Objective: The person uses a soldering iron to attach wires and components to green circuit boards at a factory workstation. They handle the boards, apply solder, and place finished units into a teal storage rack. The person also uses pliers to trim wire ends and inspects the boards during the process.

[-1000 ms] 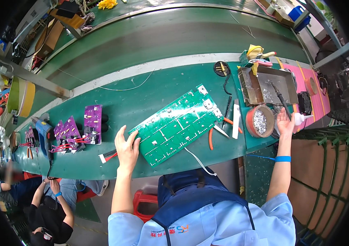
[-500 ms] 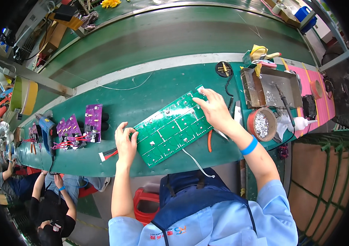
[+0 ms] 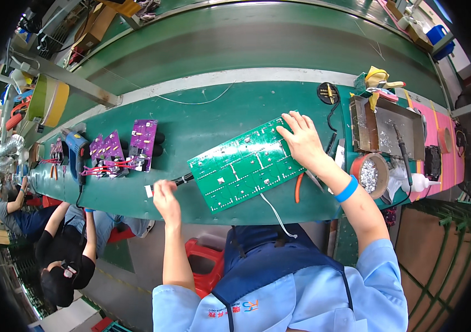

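Two hands at the green circuit board [image 3: 246, 165]: right hand [image 3: 302, 141] fingers spread flat on its far corner, left hand [image 3: 164, 195] fingers pinching a black-handled tool [image 3: 181, 179] beside its near edge.

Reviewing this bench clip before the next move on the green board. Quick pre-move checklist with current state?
1. Right hand rests flat on the green circuit board, steadying it: ok.
2. Left hand is at the dark-handled tool beside the board's left edge; firm grip: cannot tell.
3. Board lies flat on the green bench: ok.
4. White wire trails off the front edge, could snag: not ok.
5. Purple boards sit apart to the left: ok.
6. Orange-handled tool partly under the right forearm: not ok.
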Available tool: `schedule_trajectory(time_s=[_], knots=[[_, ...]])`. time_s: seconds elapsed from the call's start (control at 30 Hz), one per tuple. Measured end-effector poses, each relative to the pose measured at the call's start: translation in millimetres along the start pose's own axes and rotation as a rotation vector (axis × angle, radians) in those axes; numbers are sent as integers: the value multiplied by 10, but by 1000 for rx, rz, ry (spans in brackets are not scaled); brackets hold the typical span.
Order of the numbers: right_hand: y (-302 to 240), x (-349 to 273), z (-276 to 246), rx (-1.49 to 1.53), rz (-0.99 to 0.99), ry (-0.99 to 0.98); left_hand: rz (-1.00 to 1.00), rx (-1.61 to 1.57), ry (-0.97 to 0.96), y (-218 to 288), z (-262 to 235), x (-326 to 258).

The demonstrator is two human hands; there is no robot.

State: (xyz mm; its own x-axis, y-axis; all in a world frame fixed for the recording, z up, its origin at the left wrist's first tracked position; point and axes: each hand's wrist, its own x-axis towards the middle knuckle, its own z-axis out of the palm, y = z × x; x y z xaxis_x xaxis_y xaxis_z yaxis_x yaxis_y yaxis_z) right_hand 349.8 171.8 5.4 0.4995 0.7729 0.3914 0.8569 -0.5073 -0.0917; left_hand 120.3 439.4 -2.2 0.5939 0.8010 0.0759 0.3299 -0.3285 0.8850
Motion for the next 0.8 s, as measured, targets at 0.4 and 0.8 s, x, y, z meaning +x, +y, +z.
schedule_trajectory(time_s=[0.4,0.8], knots=[[554,24,-252,-207,449,203,-592,-487,-475,-1,149,-378],[627,-477,-383,217,765,-70,-591,-628,-520,-54,436,-224]])
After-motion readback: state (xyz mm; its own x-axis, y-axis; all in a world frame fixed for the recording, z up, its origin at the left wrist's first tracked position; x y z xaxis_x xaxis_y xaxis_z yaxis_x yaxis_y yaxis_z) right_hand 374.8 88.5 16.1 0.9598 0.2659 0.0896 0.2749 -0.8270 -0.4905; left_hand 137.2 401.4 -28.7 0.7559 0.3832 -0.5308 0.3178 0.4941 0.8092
